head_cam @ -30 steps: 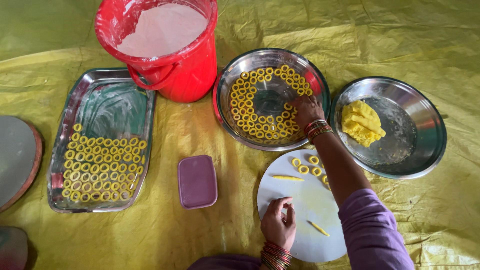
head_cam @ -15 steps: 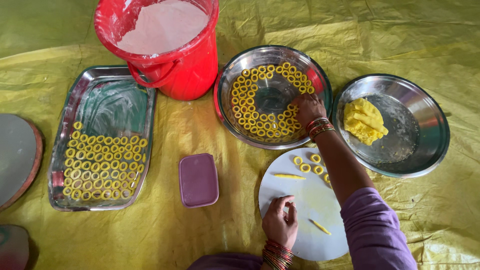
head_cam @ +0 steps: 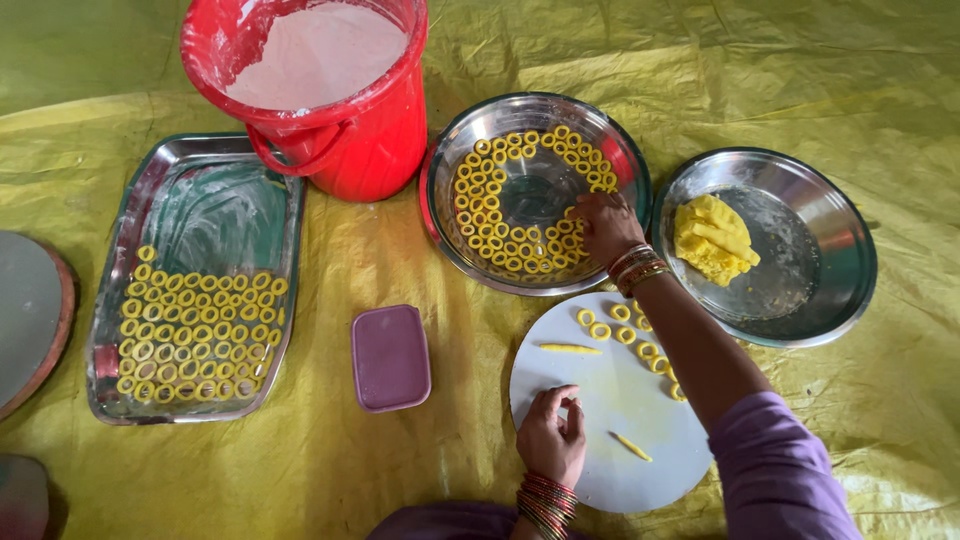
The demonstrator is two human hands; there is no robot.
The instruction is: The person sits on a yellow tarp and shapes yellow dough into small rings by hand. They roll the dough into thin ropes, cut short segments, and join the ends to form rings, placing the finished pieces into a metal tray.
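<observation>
We set a dough ring [head_cam: 572,232] into the round steel bowl [head_cam: 440,215] with our right hand [head_cam: 605,225], fingers pinched; left hand [head_cam: 550,440] curls loosely, empty, on the white board [head_cam: 620,470]; next, pick another ring.

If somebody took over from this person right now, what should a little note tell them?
Right hand: in the round steel plate, setting down a yellow dough ring.
Left hand: resting on the white round board.
Done: rectangular tray about half filled with rings; plate ringed around its edge.
Left: loose rings and dough strips on board; dough lump in right bowl.
</observation>
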